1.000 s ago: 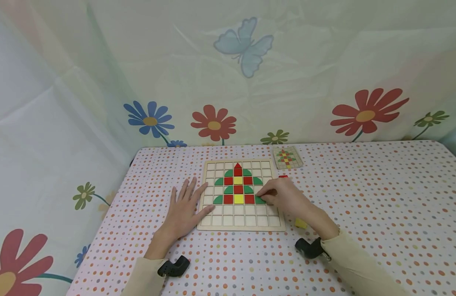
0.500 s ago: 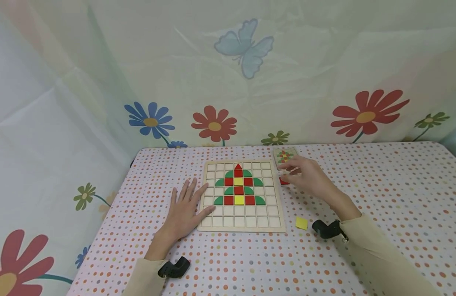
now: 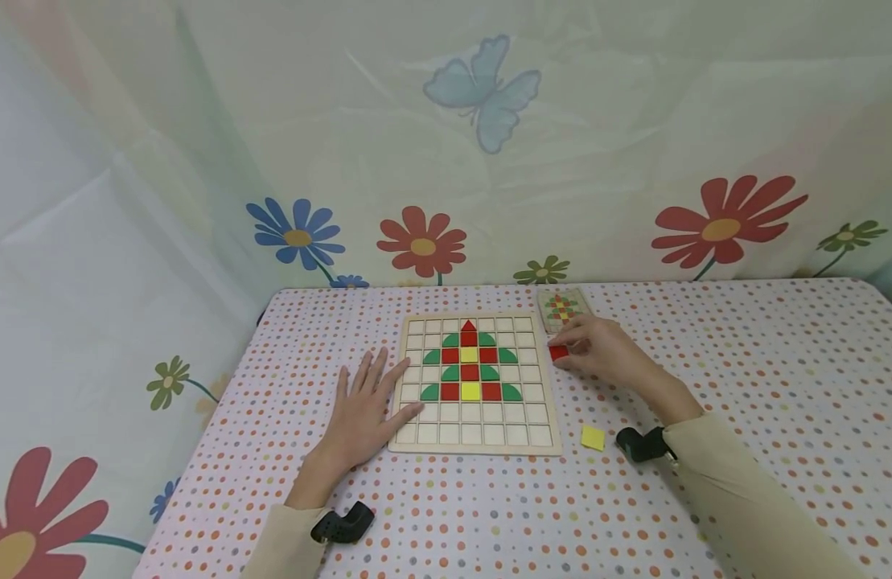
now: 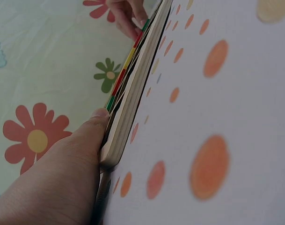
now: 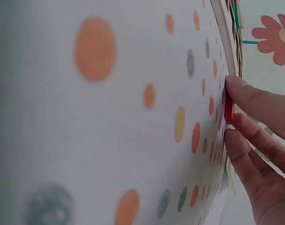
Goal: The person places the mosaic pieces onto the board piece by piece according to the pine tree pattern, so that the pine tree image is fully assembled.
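My left hand (image 3: 360, 414) rests spread on the table at the left side of the wooden grid board (image 3: 475, 448), its thumb and forefinger on the board's edge. On the board, red, yellow and green tiles form a tree shape with a red triangle (image 3: 468, 326) on top. Just right of the board, my right hand (image 3: 608, 352) pinches a red tile (image 3: 558, 352) that lies on the table. In the right wrist view, the thumb is at one end of the red tile (image 5: 230, 108) and a finger at the other.
A yellow square tile (image 3: 593, 437) lies right of the board's near corner. Behind the right hand is a small pattern card (image 3: 554, 301) printed with a similar tree. A dotted cloth (image 3: 446, 515) covers the table, and a flowered curtain (image 3: 605, 145) hangs behind it.
My right hand has left the green tile at the board's right side, moved right and away from me, and closed its fingers on the red tile. The left hand has stayed in place.
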`<action>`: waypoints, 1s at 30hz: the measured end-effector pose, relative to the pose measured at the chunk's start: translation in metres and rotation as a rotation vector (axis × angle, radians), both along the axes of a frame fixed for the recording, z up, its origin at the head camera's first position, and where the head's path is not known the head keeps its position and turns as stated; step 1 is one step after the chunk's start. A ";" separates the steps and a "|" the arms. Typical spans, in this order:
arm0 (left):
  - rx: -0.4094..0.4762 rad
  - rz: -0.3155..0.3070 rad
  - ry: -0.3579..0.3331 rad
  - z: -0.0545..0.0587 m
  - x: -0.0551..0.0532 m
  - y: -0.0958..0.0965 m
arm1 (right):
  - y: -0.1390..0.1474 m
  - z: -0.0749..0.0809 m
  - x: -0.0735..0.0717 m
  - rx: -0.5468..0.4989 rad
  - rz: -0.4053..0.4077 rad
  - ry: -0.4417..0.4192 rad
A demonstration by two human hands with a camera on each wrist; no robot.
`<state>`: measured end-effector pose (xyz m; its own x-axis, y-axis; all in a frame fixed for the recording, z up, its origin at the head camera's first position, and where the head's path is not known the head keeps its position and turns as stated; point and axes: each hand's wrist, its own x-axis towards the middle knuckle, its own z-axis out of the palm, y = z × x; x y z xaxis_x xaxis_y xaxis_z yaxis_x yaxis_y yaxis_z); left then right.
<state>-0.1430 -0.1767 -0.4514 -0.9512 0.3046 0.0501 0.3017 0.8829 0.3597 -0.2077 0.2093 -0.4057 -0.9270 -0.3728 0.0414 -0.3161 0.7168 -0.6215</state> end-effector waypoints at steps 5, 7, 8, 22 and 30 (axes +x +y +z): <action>0.009 0.000 0.005 0.000 0.000 0.000 | -0.004 0.000 -0.001 0.007 -0.005 -0.004; 0.013 0.000 0.004 0.000 -0.001 0.000 | -0.005 0.000 -0.002 0.014 -0.016 -0.019; 0.013 0.002 0.004 0.000 -0.001 0.000 | -0.005 0.000 -0.003 0.016 -0.024 -0.027; -0.001 0.008 -0.004 0.000 -0.001 0.002 | -0.008 0.005 0.002 -0.031 -0.216 -0.082; -0.010 0.007 -0.012 0.002 -0.001 0.002 | -0.021 0.015 0.018 -0.105 -0.208 0.003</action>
<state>-0.1438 -0.1747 -0.4497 -0.9538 0.2982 0.0362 0.2912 0.8885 0.3547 -0.1901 0.1887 -0.3912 -0.9832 -0.1675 0.0725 -0.1702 0.6982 -0.6954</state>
